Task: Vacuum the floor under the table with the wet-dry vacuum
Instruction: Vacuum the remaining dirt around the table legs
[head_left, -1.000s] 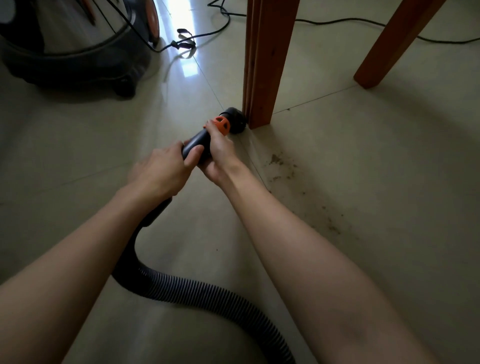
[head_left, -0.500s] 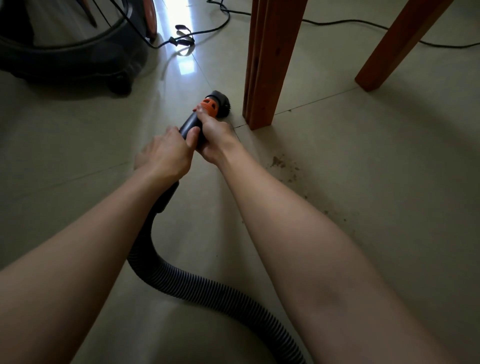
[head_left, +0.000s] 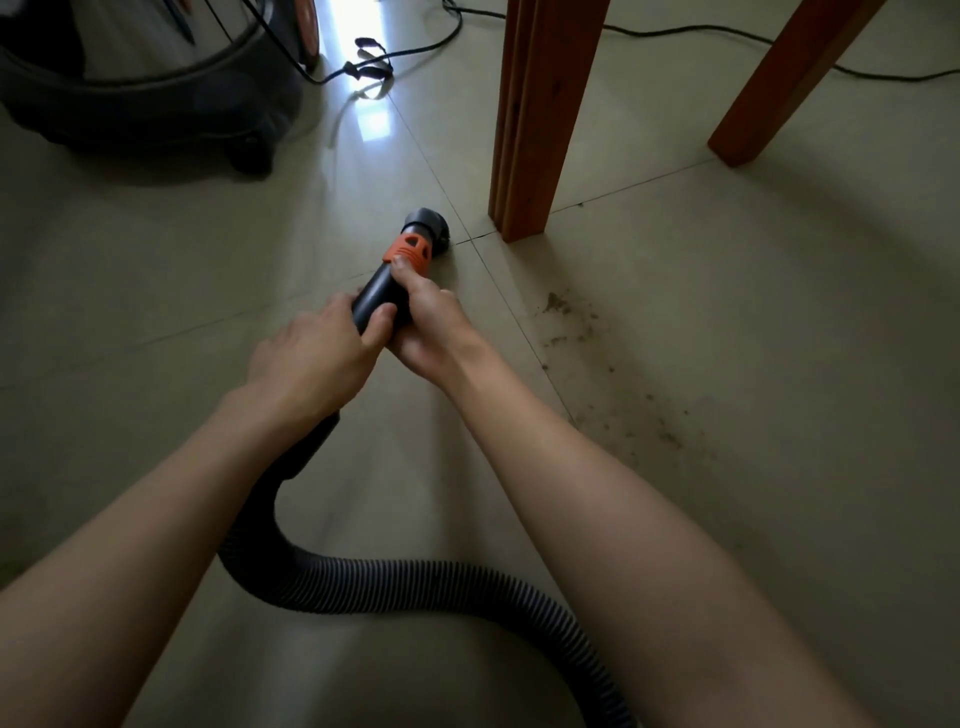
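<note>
Now both hands, left hand (head_left: 311, 358) and right hand (head_left: 423, 325), fingers clamped round the black nozzle tube (head_left: 382, 299) at frame centre, dirt (head_left: 571, 322) just right.

two bare forearms reach in from the bottom edge, with no sleeve, watch or ring in view. the left hand (head_left: 311, 358) and right hand (head_left: 428, 327) are ungloved, nails short and unpainted.

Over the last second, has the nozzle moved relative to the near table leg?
Yes. The nozzle was tucked against the base of the near table leg; it has since drawn away to the left, leaving bare floor between them.
</note>
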